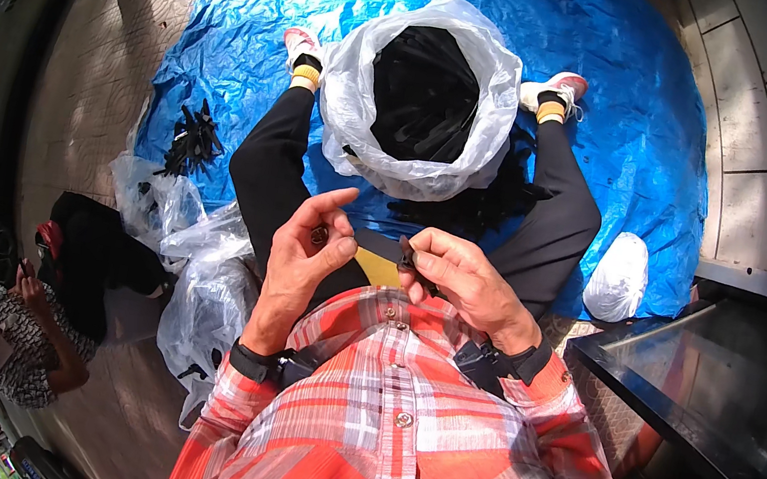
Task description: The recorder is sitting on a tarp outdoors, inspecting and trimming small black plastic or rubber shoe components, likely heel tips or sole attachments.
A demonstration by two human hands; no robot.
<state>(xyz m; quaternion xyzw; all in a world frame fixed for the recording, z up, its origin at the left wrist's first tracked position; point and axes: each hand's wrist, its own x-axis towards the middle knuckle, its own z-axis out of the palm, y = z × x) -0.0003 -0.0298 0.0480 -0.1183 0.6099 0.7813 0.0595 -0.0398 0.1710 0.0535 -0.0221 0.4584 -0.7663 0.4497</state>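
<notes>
Black and small, the piece point(407, 255) is sitting pinched in your right hand point(466, 279), before your plaid shirt point(370, 379), looking light and fairly stiff; its edges are probably suiting a fingertip grip. Your left hand point(303, 252) is hanging half-curled, contents unclear.

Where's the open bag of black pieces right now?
In the head view, the open bag sits on the blue tarp, upper centre, between the person's shoes.

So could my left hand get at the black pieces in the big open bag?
Probably yes: your left hand is just short of the bag, whose mouth is open, and nothing visible covers the black pieces.
</notes>
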